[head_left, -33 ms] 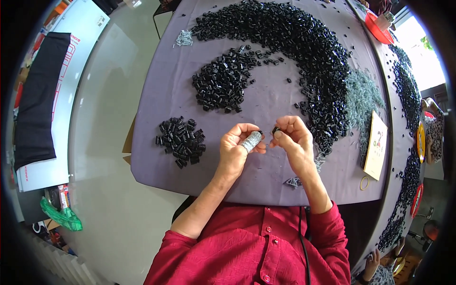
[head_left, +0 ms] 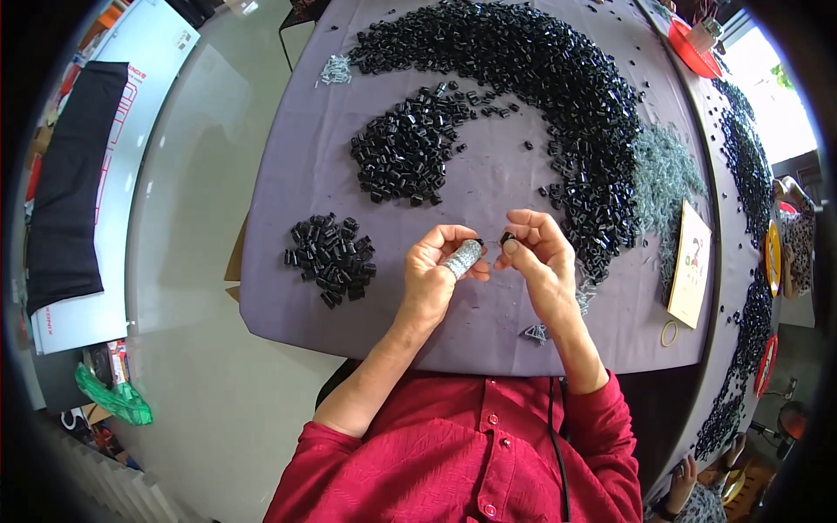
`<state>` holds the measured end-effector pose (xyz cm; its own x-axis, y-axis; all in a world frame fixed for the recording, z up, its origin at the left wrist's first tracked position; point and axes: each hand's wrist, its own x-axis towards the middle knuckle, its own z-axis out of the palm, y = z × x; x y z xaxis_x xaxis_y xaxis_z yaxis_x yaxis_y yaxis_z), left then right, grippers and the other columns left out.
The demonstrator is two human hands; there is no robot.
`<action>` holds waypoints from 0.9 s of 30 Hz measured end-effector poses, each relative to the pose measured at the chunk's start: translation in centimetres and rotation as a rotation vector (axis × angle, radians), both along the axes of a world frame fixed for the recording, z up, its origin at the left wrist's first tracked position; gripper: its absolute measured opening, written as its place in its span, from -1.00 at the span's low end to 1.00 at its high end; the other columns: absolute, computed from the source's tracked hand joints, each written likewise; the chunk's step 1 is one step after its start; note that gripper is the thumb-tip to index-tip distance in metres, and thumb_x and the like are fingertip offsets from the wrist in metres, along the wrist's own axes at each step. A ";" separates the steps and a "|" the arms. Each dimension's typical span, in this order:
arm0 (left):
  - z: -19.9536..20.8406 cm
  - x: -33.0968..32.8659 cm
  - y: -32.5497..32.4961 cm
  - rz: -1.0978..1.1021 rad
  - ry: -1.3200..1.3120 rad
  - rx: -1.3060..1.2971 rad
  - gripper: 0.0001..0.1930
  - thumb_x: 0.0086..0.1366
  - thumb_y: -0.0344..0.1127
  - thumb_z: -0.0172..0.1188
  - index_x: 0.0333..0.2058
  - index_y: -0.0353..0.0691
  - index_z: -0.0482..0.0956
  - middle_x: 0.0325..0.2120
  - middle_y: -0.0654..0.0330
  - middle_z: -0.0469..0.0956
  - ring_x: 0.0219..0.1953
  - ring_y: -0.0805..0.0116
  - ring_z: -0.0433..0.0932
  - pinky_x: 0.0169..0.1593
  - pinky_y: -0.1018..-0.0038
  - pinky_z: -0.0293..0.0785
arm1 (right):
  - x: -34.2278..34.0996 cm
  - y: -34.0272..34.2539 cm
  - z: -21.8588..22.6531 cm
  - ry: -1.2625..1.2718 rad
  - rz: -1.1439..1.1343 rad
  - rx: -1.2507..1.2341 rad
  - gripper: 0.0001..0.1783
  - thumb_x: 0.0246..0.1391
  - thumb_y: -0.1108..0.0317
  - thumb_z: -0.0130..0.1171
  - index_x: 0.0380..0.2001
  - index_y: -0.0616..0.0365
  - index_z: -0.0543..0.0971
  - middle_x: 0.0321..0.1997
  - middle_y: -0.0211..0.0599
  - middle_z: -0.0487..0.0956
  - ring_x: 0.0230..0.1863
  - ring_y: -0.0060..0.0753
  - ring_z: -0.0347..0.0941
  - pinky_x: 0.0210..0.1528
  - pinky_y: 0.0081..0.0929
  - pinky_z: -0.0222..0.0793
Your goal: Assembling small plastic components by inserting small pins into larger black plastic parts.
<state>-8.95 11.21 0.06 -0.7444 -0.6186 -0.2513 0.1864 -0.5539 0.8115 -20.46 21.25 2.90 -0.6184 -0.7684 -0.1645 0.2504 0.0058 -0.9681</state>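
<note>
Seated person in a red shirt (head_left: pixel 471 471) working at a worktop (head_left: pixel 288 305) covered with a grey-purple cloth, both hands meeting just above its near edge.

Left hand (head_left: pixel 432 275): it is closing around a small silvery bundle (head_left: pixel 460 259), thumb and fingers curled about it, with one end poking out toward the other hand. It seems to be gripping the bundle this way so that the free end is facing the right hand's work.

Right hand (head_left: pixel 540 257): thumb and forefinger are pinching a small black piece (head_left: pixel 506 237), the remaining fingers folding loosely beneath. The piece is sitting just beside the tip of the bundle; whether the two are touching cannot be told. Both hands are hovering clear of the cloth, probably for a close view of the small parts.

Stock around the hands: a small heap of black pieces (head_left: pixel 331 257) is lying to the left of the left hand, well within reach. Beyond the hands a medium heap (head_left: pixel 403 148) is resting, and behind and to the right of it a large curved band of black pieces (head_left: pixel 558 96) is sweeping down to the right hand's side, presumably so that fresh pieces are lying close by. A tangle of pale wire bits (head_left: pixel 667 174) is spreading beyond the right hand, next to the band, and a cream card (head_left: pixel 690 266) is lying further right. A few silvery bits (head_left: pixel 335 70) are sitting at the far left of the cloth. A tiny metal scrap (head_left: pixel 534 332) is resting under the right wrist.
</note>
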 end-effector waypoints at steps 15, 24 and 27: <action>0.6 -0.2 0.9 -0.076 -0.062 -0.297 -0.82 0.21 -0.66 -0.04 -0.27 -0.40 0.53 -0.48 0.12 0.59 -0.50 0.44 0.59 -0.40 0.50 0.61 | 1.4 1.5 -1.5 0.106 -0.103 -0.052 -0.81 0.04 0.67 0.14 -0.25 0.29 0.60 -0.33 -0.46 0.56 -0.28 -0.70 0.46 -0.21 -0.74 0.41; -0.6 0.1 2.2 -0.070 -0.234 -0.458 -0.79 0.22 -0.69 -0.06 -0.25 -0.42 0.53 -0.47 0.17 0.59 -0.46 0.47 0.59 -0.31 0.52 0.60 | 1.5 1.9 -2.0 0.467 -0.051 0.096 -0.78 -0.08 0.69 0.14 -0.33 0.27 0.63 -0.42 -0.33 0.58 -0.38 -0.58 0.52 -0.30 -0.66 0.42; -0.5 0.2 2.5 -0.059 -0.222 -0.512 -0.78 0.23 -0.67 -0.07 -0.22 -0.42 0.52 -0.47 0.17 0.59 -0.45 0.47 0.59 -0.30 0.53 0.59 | 1.8 1.9 -2.3 0.642 -0.049 0.078 -0.78 -0.14 0.66 0.15 -0.36 0.23 0.61 -0.44 -0.20 0.57 -0.42 -0.33 0.55 -0.33 -0.53 0.45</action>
<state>-8.76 13.75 -0.47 -0.7448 -0.6619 -0.0841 -0.0389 -0.0828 0.9958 -18.62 23.15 0.59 -0.6460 -0.7379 0.1955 -0.3768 0.0855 -0.9224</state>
